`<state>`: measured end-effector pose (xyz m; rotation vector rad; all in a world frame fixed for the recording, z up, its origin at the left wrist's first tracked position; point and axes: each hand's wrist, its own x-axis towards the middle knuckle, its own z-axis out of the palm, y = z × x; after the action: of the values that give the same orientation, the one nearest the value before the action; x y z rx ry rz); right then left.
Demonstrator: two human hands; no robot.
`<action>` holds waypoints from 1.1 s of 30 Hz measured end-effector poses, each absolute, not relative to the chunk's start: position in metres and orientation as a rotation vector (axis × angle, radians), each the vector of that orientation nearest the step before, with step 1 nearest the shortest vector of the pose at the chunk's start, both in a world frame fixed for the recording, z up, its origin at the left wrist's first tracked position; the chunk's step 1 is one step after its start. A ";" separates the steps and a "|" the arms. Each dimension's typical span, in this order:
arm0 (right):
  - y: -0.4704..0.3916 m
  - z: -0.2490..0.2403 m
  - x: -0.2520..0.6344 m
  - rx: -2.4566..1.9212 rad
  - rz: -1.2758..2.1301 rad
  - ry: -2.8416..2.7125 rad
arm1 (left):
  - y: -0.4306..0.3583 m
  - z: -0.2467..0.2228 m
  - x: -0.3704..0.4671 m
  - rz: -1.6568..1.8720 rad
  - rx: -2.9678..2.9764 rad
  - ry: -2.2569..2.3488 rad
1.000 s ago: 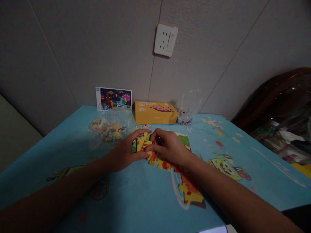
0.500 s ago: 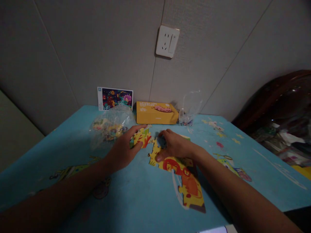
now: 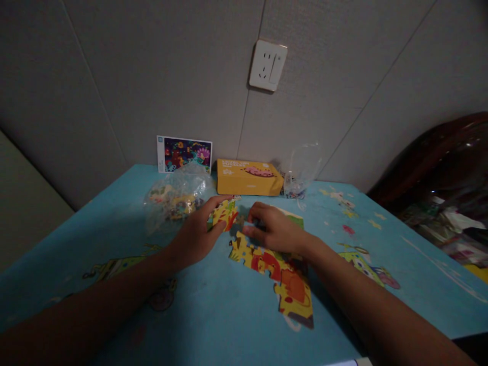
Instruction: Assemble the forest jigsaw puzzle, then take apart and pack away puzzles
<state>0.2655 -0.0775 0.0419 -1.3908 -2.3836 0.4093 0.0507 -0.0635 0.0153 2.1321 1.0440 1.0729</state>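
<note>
My left hand [image 3: 202, 231] is closed round a yellow, green and red puzzle piece [image 3: 225, 213], thumb at its near side and fingers at its far side. To the right, my right hand [image 3: 272, 226] has its thumb and fingers pinched on a small bluish bit, too dim to name surely. Below and partly under that hand lies a joined puzzle section [image 3: 293, 287], yellow with red and orange figures, flat on the blue cloth. A green part of the puzzle [image 3: 295, 219] shows beyond my right wrist.
A yellow box [image 3: 247, 178] stands by the wall, between a clear bag of pieces [image 3: 175, 198] on the left and another clear bag [image 3: 299, 175] on the right. A picture card [image 3: 186, 154] leans on the wall. Cartoon prints mark the blue tablecloth [image 3: 213, 315].
My right hand's thumb has lifted off the joined puzzle section and closed toward the fingers. The section has shifted slightly left and turned. My left hand keeps its piece.
</note>
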 end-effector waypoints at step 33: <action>-0.102 0.047 0.248 -1.545 0.550 -2.563 | -0.066 0.014 0.050 0.948 2.121 0.989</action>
<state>0.2479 -0.1022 0.0468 -1.5451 -2.5629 0.5505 0.0500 -0.0659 0.0145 2.1207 0.9886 0.9485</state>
